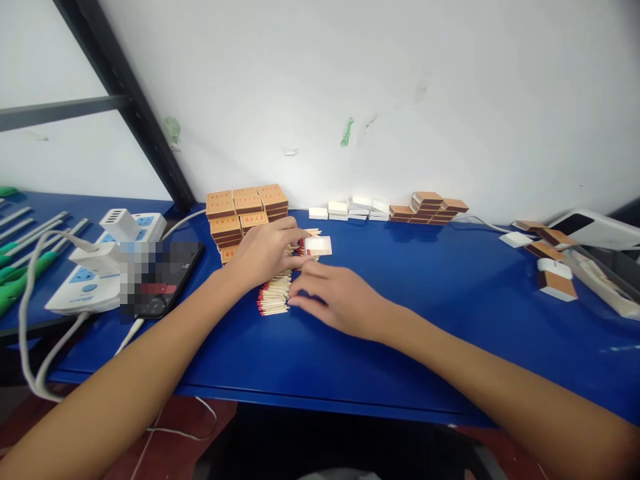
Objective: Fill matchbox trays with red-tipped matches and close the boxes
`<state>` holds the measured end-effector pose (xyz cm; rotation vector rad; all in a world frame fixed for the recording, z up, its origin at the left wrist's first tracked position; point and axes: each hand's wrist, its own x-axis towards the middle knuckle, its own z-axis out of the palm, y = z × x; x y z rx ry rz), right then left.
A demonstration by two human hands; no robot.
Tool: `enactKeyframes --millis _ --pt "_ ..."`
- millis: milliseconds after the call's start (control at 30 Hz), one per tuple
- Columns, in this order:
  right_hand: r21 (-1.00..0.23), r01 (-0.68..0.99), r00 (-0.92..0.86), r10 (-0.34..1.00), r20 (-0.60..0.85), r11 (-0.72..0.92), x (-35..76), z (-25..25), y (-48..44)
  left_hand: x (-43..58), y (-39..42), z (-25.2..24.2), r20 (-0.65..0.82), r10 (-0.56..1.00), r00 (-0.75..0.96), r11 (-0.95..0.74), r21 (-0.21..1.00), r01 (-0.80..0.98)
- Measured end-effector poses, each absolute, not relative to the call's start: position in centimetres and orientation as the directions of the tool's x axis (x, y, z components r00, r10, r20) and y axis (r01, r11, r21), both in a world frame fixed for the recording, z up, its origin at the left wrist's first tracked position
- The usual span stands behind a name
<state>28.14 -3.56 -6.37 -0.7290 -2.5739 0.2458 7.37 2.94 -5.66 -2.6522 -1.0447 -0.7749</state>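
A pile of red-tipped matches [274, 296] lies on the blue table [425, 307]. My left hand [267, 250] rests on the far part of the pile, fingers curled round a small white matchbox tray [319, 246]. My right hand [333, 297] lies beside the pile on its right, fingers bent, fingertips touching the matches. Just behind my left hand stands a stack of orange matchboxes [245, 213].
White inner trays [350, 209] and brown box sleeves [429, 207] line the wall. More sleeves and trays [554, 279] lie at the right beside a white device [595, 230]. At the left are a power strip [93, 280], a phone [163, 277], cables and green-handled tools [20, 273].
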Motion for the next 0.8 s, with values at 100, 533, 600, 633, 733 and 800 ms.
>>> enactKeyframes --millis 100,533,600,633,733,800 --pt "-0.287 0.427 -0.810 0.504 0.300 0.857 26.9 -7.1 -4.4 7.4 3.0 -5.7 0.547 0.585 0.599 -0.723 0.017 0.691" --pt "-0.275 0.567 -0.776 0.615 0.139 0.777 25.6 -6.8 -4.8 7.5 3.1 -5.9 0.543 0.585 0.602 -0.735 0.040 0.677" --pt "-0.234 0.577 -0.780 0.613 0.126 0.782 25.7 -6.7 -4.8 7.5 3.1 -5.9 0.537 0.588 0.605 -0.734 0.039 0.678" --pt "-0.212 0.578 -0.782 0.609 0.130 0.788 25.8 -6.6 -4.8 7.5 3.0 -5.8 0.530 0.591 0.608 -0.732 0.037 0.680" --pt "-0.144 0.603 -0.758 0.620 0.203 0.784 27.1 -6.1 -4.0 7.4 3.0 -5.7 0.495 0.598 0.630 -0.731 0.016 0.682" --pt "-0.116 0.655 -0.696 0.656 0.291 0.747 28.6 -5.6 -3.0 7.4 2.9 -5.6 0.479 0.592 0.648 -0.741 0.008 0.672"
